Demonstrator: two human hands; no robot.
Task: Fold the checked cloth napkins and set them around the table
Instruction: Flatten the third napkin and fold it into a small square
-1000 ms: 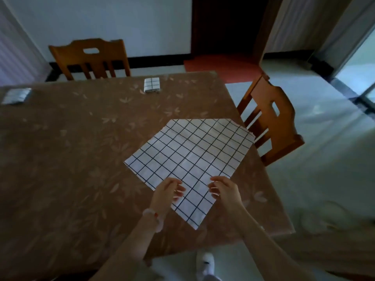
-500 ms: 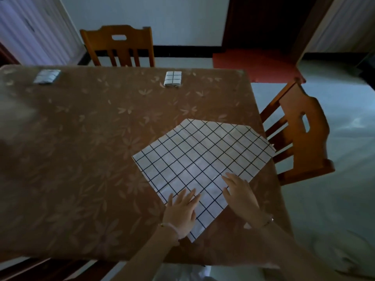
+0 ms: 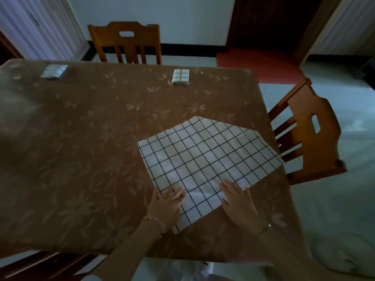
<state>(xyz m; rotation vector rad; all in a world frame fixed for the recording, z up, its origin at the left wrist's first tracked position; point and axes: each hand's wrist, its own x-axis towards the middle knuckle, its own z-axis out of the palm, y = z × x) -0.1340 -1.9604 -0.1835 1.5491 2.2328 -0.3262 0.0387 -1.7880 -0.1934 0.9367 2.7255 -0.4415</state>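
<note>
Hands lie flat on a checked napkin (image 3: 205,161) spread open near the right edge of the brown flower-patterned table (image 3: 81,159). The left hand (image 3: 166,205) and right hand (image 3: 238,202) both press its near part with fingers straight and spread, gripping nothing. Two folded napkins sit at the far edge: one (image 3: 180,76) by the far chair (image 3: 125,42), another (image 3: 54,71) toward the left corner. A second chair (image 3: 310,134) stands at the right side.

The far-left folded napkin (image 3: 54,71) is blurred, its checks indistinct.
</note>
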